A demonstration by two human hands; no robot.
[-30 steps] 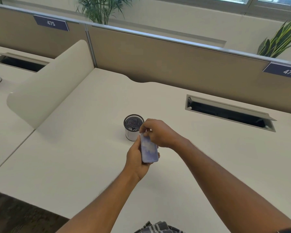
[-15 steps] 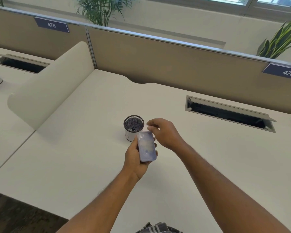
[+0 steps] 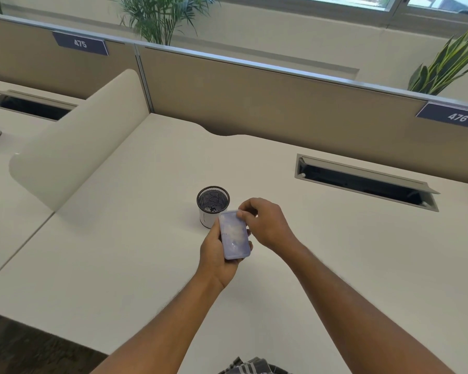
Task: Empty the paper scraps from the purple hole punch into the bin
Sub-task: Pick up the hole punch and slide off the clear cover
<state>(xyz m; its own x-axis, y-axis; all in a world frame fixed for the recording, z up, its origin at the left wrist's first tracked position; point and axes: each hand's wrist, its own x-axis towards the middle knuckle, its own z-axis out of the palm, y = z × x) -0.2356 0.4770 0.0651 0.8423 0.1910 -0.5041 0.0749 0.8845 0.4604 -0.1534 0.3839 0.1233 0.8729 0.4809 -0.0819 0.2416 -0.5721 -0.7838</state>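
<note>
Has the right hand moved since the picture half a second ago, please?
Yes. The right hand has closed back in toward the mesh bin, fingertips now at the purple hole punch's top corner.

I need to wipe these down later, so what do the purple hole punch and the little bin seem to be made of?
The hole punch in the left hand looks like smooth matte plastic: pale purple, rounded corners, soft even sheen. The bin seems to be black wire mesh at the top, with see-through holes and a dark rim, and a plain white lower wall, perhaps a paper or plastic sleeve; I cannot tell which.
</note>
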